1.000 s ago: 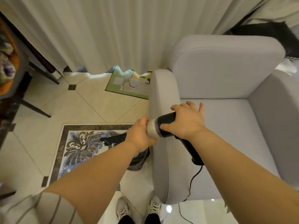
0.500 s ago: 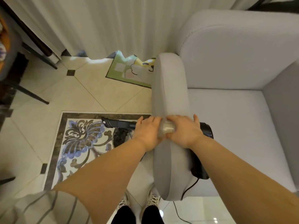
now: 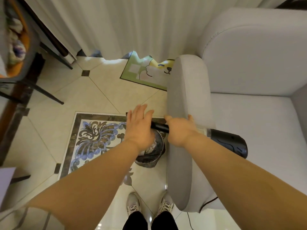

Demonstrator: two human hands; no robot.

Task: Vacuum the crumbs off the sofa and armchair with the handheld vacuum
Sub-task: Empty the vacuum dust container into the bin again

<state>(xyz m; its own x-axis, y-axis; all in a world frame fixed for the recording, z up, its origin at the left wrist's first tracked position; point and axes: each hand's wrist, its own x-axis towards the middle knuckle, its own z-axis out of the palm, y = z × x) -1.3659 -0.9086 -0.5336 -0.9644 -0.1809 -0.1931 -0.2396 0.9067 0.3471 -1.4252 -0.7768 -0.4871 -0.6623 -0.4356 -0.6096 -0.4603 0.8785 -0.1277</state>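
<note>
The handheld vacuum (image 3: 227, 141) is lying across the armchair's armrest (image 3: 186, 90), nozzle toward nine o'clock over a bin (image 3: 149, 156). The right hand (image 3: 180, 131) is clasping its barrel; the left hand (image 3: 139, 125) is hovering flat, fingers spread. It looks rigid and motor-heavy, best gripped near the body.

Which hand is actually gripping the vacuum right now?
The right hand, wrapped around the handheld vacuum over the armrest. The left hand is open, fingers spread.
</note>
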